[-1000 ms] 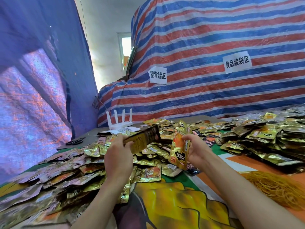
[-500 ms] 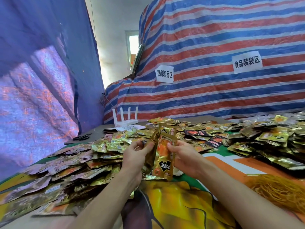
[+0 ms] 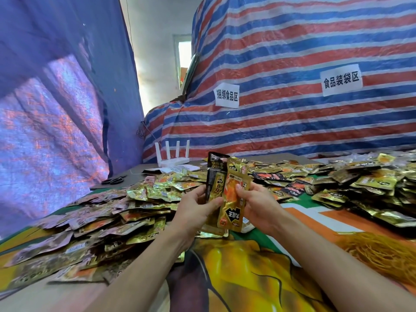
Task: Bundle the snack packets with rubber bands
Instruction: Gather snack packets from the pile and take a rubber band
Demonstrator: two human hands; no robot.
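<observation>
Forearms (image 3: 144, 271), left hand (image 3: 195, 213) and right hand (image 3: 259, 209) are bare.

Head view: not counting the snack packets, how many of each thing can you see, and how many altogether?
White paper signs: 2
White router: 1
Scissors: 1
Rubber band heap: 1
Hands: 2, the left hand and the right hand, both holding snack packets
Total: 7

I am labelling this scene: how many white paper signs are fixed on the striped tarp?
2. The smaller sign hangs on the striped tarp, above and right of the router; the larger sign is higher, further right. Others may be outside the picture.
</observation>
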